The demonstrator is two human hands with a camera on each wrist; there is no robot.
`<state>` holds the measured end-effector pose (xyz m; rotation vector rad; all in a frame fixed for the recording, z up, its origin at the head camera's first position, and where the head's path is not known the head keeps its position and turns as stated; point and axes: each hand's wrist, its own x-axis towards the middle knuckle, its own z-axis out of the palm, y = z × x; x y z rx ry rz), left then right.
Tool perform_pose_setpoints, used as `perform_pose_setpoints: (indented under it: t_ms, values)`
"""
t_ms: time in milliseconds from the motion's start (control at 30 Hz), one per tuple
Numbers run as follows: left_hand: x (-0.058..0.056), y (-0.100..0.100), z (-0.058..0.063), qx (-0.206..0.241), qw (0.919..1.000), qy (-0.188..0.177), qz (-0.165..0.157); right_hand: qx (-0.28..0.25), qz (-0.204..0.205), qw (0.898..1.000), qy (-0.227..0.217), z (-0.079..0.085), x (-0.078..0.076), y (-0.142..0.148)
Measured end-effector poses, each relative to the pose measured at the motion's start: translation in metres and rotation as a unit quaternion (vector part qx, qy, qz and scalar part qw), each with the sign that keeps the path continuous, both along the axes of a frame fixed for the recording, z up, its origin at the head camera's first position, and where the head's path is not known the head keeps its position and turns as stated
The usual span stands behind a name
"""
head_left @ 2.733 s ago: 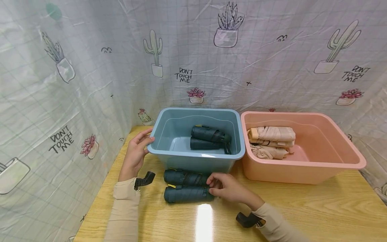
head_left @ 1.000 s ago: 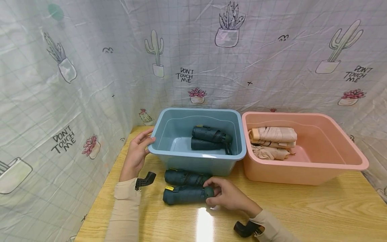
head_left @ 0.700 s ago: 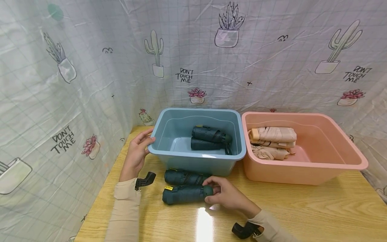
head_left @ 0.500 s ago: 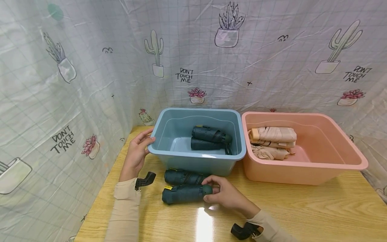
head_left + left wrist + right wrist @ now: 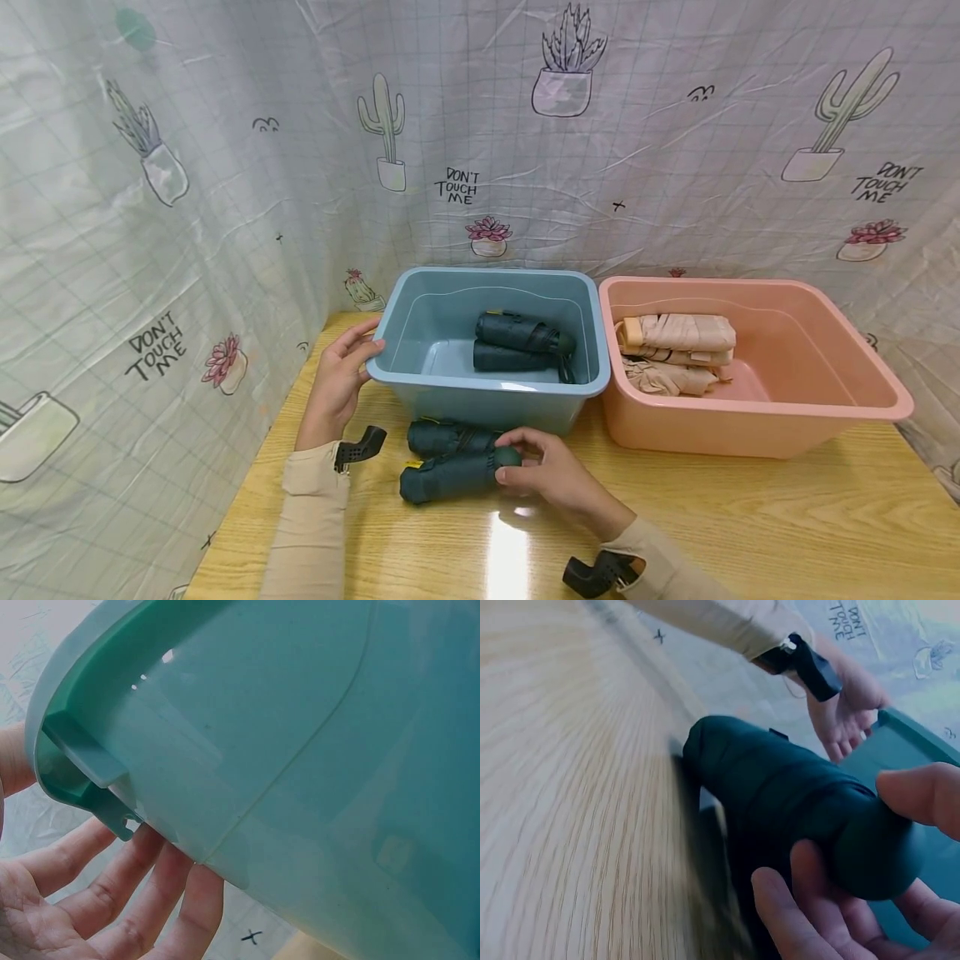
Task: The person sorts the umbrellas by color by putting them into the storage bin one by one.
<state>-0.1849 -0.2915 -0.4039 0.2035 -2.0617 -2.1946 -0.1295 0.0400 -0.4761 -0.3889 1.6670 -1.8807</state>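
My right hand (image 5: pixel 551 471) grips the rounded handle end of a dark green folded umbrella (image 5: pixel 453 477), thumb on one side and fingers on the other. In the right wrist view this umbrella (image 5: pixel 780 780) slants up off the wood, handle end toward the hand. Behind it a second dark folded umbrella (image 5: pixel 446 437) lies along the front of the blue tub (image 5: pixel 487 404), partly hidden. My left hand (image 5: pixel 337 379) holds that tub's left rim, thumb over the edge; in the left wrist view its fingers (image 5: pixel 172 892) rest against the outer wall. Two more dark umbrellas (image 5: pixel 517 332) lie inside the tub.
A pink tub (image 5: pixel 697 429) stands against the blue one on the right, with beige folded umbrellas (image 5: pixel 678 333) at its left end. Both sit on a wooden table (image 5: pixel 750 517) before a cactus-print curtain (image 5: pixel 495 133) that also runs down the left side.
My right hand, earlier at the ends of both front umbrellas, has taken the nearer one's handle end, raised it and shifted it slightly left and back. The left hand stays at the rim.
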Motion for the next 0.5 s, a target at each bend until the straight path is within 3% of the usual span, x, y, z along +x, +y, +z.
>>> perform_pose_setpoints:
  t_ms: [233, 500]
  values:
    - [0.000, 0.000, 0.000, -0.006, 1.0000, -0.005, 0.002, -0.047, -0.012, 0.998, -0.046, 0.001, -0.001, -0.008]
    - [-0.002, 0.000, -0.001, -0.012, 0.9998, -0.009, 0.010, -0.078, -0.016, 0.996, -0.044, 0.001, 0.000, -0.012]
